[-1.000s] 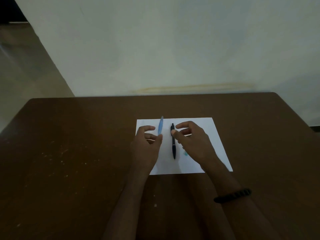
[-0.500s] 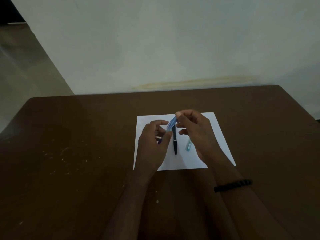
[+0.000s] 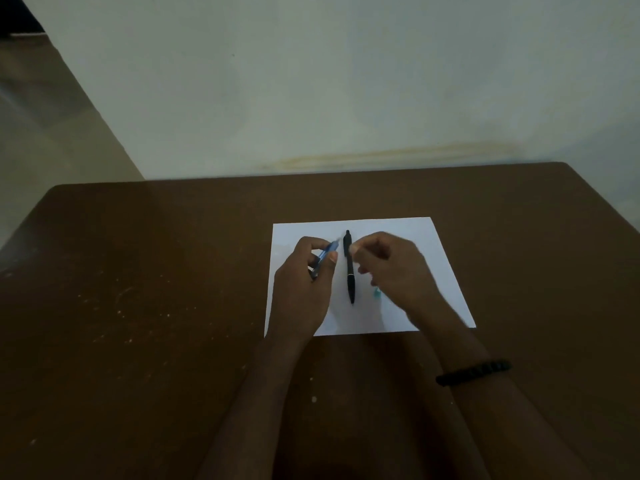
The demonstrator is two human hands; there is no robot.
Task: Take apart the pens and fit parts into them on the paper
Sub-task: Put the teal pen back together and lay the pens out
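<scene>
Against a pale wall, our brown table [image 3: 138, 306] carries a white sheet of paper [image 3: 433, 258]. We grip the blue pen [image 3: 325, 255] in our left hand [image 3: 304, 285], fingers and thumb curled round its barrel, tip slanting up to the right above the sheet. Our right hand [image 3: 391, 268] is blurred, its fingertips bunched; we cannot tell whether they pinch anything. Between the hands the black pen [image 3: 349, 268] lies lengthwise on the paper. A small teal part [image 3: 376, 293] peeks out beside the right hand. A dark beaded bracelet [image 3: 474, 372] circles our right wrist.
</scene>
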